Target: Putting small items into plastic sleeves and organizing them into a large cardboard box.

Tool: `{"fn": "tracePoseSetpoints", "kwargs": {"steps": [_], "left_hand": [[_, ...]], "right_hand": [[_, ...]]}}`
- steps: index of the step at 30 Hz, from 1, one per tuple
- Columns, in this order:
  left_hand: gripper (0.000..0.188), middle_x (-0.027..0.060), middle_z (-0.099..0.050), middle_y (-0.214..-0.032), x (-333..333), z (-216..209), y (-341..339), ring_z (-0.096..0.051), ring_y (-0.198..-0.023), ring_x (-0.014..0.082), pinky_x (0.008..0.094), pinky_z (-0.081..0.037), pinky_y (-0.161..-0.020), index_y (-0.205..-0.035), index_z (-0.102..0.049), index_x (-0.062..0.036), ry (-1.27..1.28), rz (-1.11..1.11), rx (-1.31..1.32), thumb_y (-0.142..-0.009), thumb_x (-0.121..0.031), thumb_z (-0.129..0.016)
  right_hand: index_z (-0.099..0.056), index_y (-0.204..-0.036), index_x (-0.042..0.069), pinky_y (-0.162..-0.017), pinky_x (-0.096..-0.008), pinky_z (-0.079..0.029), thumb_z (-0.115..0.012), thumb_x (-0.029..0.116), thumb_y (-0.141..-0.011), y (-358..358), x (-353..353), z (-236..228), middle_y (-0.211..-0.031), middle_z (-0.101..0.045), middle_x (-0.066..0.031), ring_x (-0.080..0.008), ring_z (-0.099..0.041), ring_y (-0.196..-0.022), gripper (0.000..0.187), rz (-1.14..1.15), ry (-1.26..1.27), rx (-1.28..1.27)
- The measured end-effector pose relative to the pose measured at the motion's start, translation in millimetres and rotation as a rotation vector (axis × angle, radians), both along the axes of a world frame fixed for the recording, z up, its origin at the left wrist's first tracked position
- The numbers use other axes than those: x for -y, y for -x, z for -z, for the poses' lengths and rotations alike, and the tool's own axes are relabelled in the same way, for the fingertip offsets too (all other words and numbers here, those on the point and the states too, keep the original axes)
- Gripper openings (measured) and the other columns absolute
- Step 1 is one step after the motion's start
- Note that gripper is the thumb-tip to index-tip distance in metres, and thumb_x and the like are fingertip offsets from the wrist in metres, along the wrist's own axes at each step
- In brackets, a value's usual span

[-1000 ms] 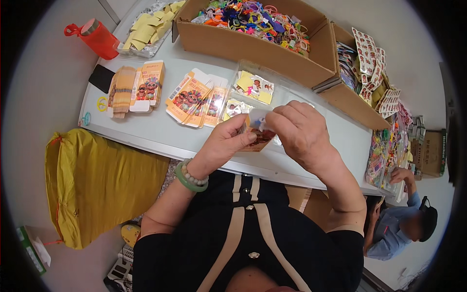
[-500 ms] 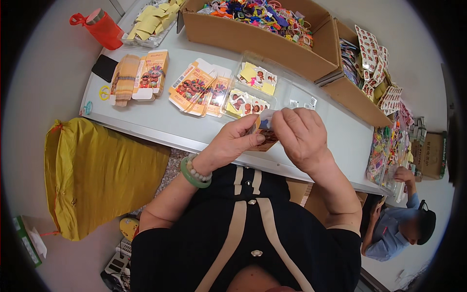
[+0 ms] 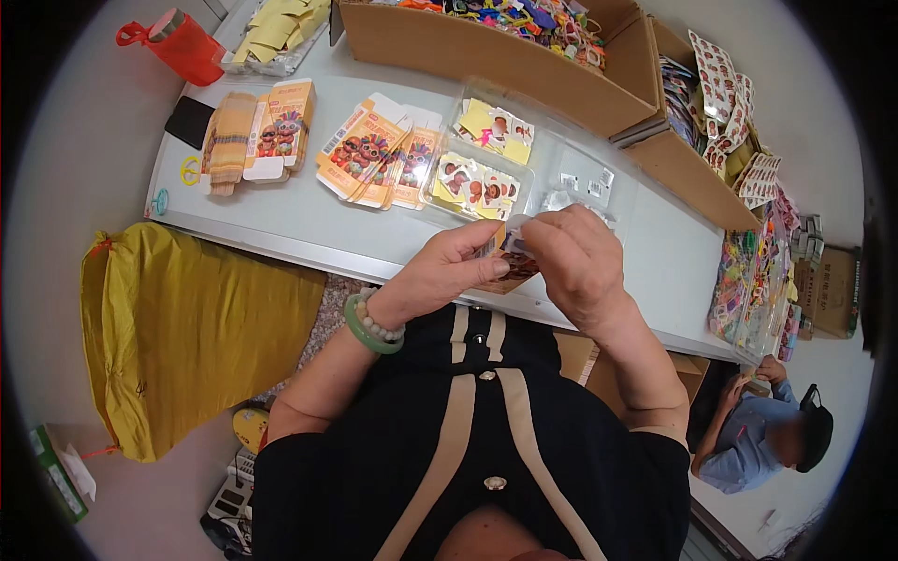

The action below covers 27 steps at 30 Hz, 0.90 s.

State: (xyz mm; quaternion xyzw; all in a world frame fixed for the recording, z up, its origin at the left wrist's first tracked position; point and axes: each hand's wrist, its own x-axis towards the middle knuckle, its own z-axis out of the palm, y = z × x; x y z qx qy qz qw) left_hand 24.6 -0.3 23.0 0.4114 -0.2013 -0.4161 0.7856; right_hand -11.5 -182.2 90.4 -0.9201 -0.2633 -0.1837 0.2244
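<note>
My left hand holds a small orange printed cardboard box, thumb across its front and fingers behind. My right hand is closed at the box's upper end, fingertips bent into or against the opening. A thin whitish piece shows beside those fingertips; whether it is a flap or a small packet I cannot tell. Just beyond my hands, a clear plastic tray contains picture stickers and yellow paper pieces. Flattened orange boxes lie fanned left of it. Further left are a stack of box blanks and printed boxes.
Large cartons of colourful trinkets and of sticker sheets line the table's far side. A red-covered bottle and a black phone sit at left. A yellow sack stands below. A co-worker is at right.
My right fingers have come down closer to the box, and less of the whitish-blue piece shows. My left hand still holds the box. The co-worker's raised hand has lowered.
</note>
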Motion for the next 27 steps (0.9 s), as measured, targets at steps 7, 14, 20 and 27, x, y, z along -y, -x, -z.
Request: {"fn": "tracePoseSetpoints", "kwargs": {"steps": [7,14,20,27], "left_hand": [[0.032,0.0038,-0.057,-0.108,-1,6,2,-0.055,-0.100,0.0089,0.0237,-0.046,-0.088,-0.121,-0.048,0.0023,0.002,0.106,-0.152,-0.093,-0.010,-0.054],[0.031,0.0042,-0.058,-0.108,-5,26,16,-0.055,-0.100,0.0090,0.0245,-0.046,-0.087,-0.121,-0.048,0.0019,0.000,0.151,-0.149,-0.093,-0.009,-0.053],[0.038,0.0067,-0.056,-0.116,-4,20,20,-0.055,-0.106,0.0125,0.0274,-0.046,-0.092,-0.126,-0.045,0.0016,0.017,0.097,-0.161,-0.091,-0.012,-0.056],[0.038,0.0080,-0.057,-0.115,-3,21,27,-0.056,-0.106,0.0141,0.0306,-0.046,-0.094,-0.124,-0.046,0.0006,-0.015,0.076,-0.191,-0.090,-0.013,-0.057]], "right_hand": [[-0.060,-0.093,0.000,-0.059,-0.0322,-0.046,-0.065,0.001,-0.063,15,-10,0,-0.083,-0.062,-0.0095,-0.0244,-0.058,-0.068,0.030,-0.021,0.085,-0.048],[-0.061,-0.101,0.004,-0.071,-0.0351,-0.049,-0.067,-0.003,-0.073,34,-16,-5,-0.094,-0.059,-0.0126,-0.0282,-0.059,-0.085,0.030,0.092,-0.088,-0.422],[-0.062,-0.090,0.003,-0.078,-0.0380,-0.048,-0.070,-0.004,-0.066,47,-8,-8,-0.102,-0.058,-0.0143,-0.0329,-0.056,-0.094,0.025,0.250,0.009,-0.248],[-0.063,-0.084,0.003,-0.094,-0.0399,-0.040,-0.072,0.001,-0.067,47,-1,8,-0.123,-0.051,-0.0180,-0.0363,-0.046,-0.117,0.020,0.251,-0.122,-0.349]]}}
